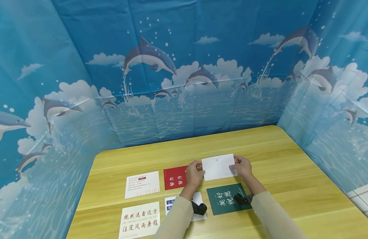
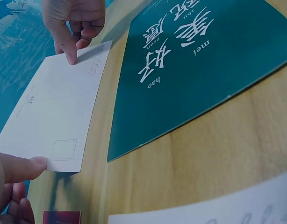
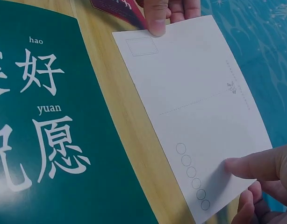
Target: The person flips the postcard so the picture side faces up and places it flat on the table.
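Note:
Both hands hold a white postcard (image 1: 219, 167) above the table, its printed back with a stamp box and small circles facing up. My left hand (image 1: 195, 174) pinches its left edge, thumb on top. At the opposite edge, my right hand (image 1: 242, 167) pinches with the thumb over the face and fingers beneath. Just below it on the table lies a green card (image 1: 224, 199) with white characters, partly under the right wrist. A red card (image 1: 174, 178) lies left of the postcard, its right part hidden by the left hand.
Further left lie a white card with small text (image 1: 142, 185) and a white card with red-brown characters (image 1: 140, 219). A white card with blue blocks (image 1: 198, 199) sits under the left forearm. The wooden table (image 1: 279, 159) meets a dolphin-print curtain (image 1: 184, 109) behind.

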`<state>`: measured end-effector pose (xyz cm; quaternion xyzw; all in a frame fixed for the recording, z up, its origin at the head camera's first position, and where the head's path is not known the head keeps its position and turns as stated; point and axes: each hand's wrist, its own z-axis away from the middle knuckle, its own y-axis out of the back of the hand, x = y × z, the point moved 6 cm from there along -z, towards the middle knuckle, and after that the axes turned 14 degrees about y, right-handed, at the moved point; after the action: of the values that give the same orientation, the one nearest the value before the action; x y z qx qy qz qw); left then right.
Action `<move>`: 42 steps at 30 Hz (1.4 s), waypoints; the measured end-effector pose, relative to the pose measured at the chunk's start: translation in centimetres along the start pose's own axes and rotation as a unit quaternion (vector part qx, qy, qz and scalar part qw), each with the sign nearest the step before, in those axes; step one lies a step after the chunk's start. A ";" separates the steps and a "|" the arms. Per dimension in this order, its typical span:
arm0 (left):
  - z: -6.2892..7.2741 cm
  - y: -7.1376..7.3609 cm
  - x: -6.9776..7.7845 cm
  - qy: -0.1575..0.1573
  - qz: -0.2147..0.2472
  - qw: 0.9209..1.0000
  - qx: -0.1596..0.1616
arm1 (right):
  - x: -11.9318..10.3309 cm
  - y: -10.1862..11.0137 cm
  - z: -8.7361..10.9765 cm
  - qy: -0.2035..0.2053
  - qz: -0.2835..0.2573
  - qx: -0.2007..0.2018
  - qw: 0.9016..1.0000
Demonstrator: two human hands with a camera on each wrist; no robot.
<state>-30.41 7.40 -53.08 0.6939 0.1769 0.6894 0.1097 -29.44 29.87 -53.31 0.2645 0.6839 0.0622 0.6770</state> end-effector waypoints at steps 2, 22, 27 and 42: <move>0.1 0.1 0.1 -0.001 0.001 1.000 -0.008 | -0.1 0.1 0.1 0.001 0.007 -0.012 1.000; 1.0 0.9 0.0 -0.050 -0.075 0.994 -0.058 | -0.2 1.8 1.4 0.140 0.061 -0.043 0.987; 1.7 1.2 0.2 -0.068 -0.076 0.992 -0.069 | -1.0 2.5 2.6 0.163 0.084 -0.057 0.981; 3.7 1.2 0.5 -0.099 -0.109 0.985 -0.087 | -0.6 3.9 4.9 0.196 0.046 -0.092 0.975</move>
<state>-26.66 6.86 -52.21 0.7229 0.1789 0.6142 0.2611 -23.68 31.62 -51.42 0.2150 0.7818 0.2062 0.5477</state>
